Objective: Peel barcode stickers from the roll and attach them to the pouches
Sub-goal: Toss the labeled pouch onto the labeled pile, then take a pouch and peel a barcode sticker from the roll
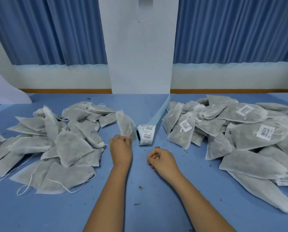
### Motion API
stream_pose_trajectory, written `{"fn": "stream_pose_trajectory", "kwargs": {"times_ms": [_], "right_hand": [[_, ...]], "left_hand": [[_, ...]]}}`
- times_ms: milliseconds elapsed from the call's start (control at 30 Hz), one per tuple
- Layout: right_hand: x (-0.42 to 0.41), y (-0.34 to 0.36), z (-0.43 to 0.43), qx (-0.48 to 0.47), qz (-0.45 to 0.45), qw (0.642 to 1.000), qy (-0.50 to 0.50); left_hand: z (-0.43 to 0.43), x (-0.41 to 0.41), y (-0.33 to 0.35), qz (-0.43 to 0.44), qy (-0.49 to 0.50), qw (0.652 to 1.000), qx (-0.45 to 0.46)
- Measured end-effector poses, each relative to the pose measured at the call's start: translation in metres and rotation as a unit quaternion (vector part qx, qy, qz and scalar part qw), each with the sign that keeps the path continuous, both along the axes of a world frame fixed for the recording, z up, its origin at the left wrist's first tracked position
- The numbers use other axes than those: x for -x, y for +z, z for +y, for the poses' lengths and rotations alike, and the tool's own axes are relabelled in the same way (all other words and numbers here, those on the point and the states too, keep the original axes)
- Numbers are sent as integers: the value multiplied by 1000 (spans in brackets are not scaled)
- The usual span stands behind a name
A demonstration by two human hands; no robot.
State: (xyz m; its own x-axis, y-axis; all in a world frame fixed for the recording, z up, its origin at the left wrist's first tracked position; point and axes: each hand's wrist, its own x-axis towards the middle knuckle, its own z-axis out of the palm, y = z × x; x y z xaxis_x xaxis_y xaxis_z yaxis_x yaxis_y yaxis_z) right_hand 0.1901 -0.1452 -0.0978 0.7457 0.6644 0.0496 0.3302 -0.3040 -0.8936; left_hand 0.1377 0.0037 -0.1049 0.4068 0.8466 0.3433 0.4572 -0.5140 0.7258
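The left hand (120, 148) pinches a bare pouch (125, 123) upright, touching the sticker roll (145, 135) on its left. The right hand (162, 160), loosely curled and empty, rests on the counter (139, 206) just short of the roll, facing its stickers.

The sticker roll (145, 135) rests on its curved edge with its dark core opening facing left. White barcode labels show on its outer turn, and a pale blue backing strip (158, 113) trails away behind it. Just left of the roll, the left hand (120, 148) pinches the lower end of one grey-white pouch (125, 123), holding it upright. Farther left of the roll sprawls a heap of plain pouches (56, 144) with loose white drawstrings. Right of the roll lies a heap of labelled pouches (240, 131), several showing white barcode stickers.
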Motion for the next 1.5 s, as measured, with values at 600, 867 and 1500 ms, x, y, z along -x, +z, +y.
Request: {"fn": "stream_pose_trajectory", "kwargs": {"times_ms": [600, 867, 1500], "right_hand": [[-3, 35, -19, -306, 192, 931, 55], [0, 42, -21, -332, 73, 940, -9], [13, 30, -17, -41, 140, 985, 93]], "left_hand": [[-34, 35, 45, -176, -132, 975, 21], [-31, 38, 43, -69, -113, 989, -66], [-52, 22, 32, -77, -266, 961, 12]]}}
